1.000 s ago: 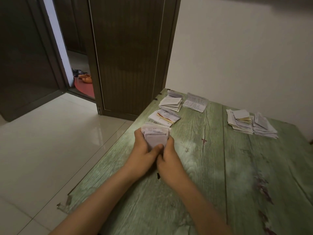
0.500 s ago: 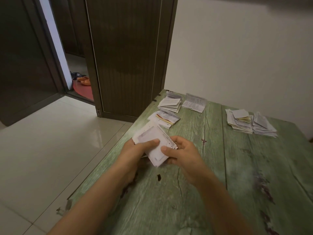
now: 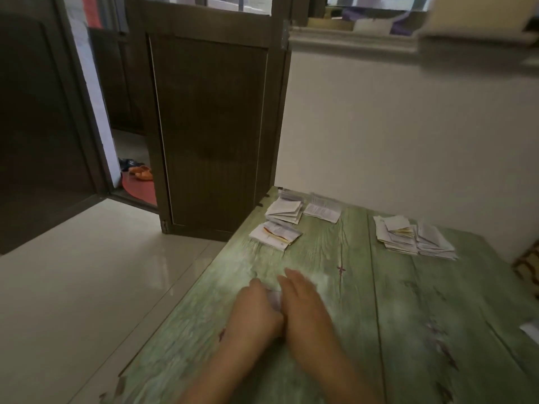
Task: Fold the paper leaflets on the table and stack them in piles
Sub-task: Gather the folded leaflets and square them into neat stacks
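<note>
Head view, blurred, leaflet [image 3: 275, 298] mostly hidden between hands, right hand [image 3: 303, 307] fingers seemingly flat, left hand [image 3: 255, 312] fingers unclear.

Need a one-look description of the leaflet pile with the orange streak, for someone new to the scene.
Start at the weathered green wooden table, at its far left corner beside the dark brown door. Two small piles of folded white paper leaflets lie there; pick the nearer pile. Only it shows an orange-yellow streak across its top.
</note>
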